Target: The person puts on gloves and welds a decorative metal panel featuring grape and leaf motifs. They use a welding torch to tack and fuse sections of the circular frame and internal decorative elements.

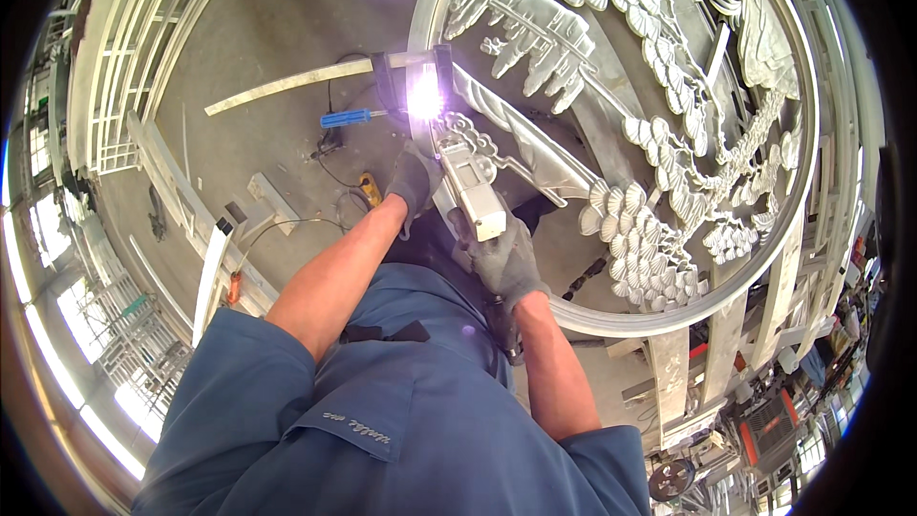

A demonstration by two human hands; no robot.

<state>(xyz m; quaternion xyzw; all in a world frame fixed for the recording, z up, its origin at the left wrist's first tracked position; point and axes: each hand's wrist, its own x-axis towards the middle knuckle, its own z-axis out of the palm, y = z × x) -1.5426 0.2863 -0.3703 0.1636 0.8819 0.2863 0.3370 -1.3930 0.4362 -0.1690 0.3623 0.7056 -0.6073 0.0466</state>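
My right hand [504, 253], in a grey glove, is closed around a boxy silver hand-held welding torch [470, 193]. The torch points up toward a large round metal ring frame [611, 327], where a white-violet glare hides the spot being worked. My left hand [413, 182], also gloved, is closed at the ring's left rim just below the glare; its fingertips are partly hidden. Metal branches and fan-shaped leaves [626, 239] fill the ring. Left of the glare is a blue-handled screwdriver [345, 118], its shaft reaching toward the rim. Dark clamp-like pieces [384, 84] stand beside the glare.
A curved metal strip [287, 93] runs left from the ring. A yellow tool [370, 189] with a dark cable lies on the floor by my left forearm. Metal railings [143, 48] stand at the left. Pale beams [671, 373] lie under the ring's near right side.
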